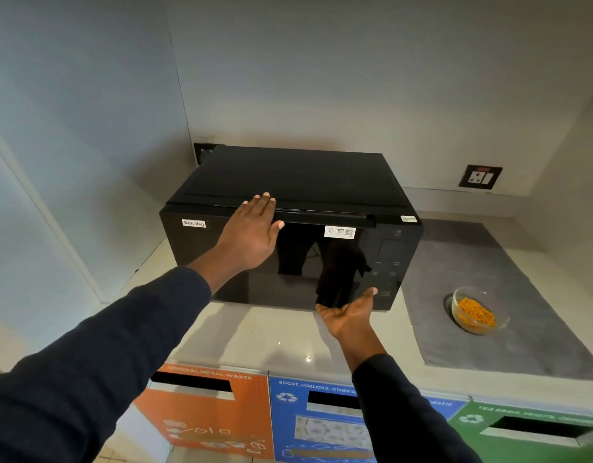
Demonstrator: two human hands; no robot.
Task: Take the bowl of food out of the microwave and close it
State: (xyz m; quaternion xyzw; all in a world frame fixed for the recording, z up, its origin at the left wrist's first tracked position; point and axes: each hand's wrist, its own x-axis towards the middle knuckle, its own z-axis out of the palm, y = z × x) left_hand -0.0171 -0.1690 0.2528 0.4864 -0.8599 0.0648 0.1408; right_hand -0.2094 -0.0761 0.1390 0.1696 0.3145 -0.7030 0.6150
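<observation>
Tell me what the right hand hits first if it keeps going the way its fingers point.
Most likely the microwave: the right hand, palm up, points at the lower front edge near the control panel. Depth is unclear, so it may already be touching.

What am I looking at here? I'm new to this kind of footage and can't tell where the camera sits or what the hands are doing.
There is no machine here. The one picture comes from a wide-angle camera worn on a person's head, looking forward and down, so both arms in dark sleeves reach into view from below.

The left hand lies flat, fingers spread, against the top front edge of a black microwave whose door looks shut. The right hand hovers palm-up and empty near the lower front of the microwave.

The microwave stands on a pale counter. To its right, a glass bowl of orange food rests on a grey mat. Below the counter's front edge are labelled waste bins. Neither hand holds anything.
</observation>
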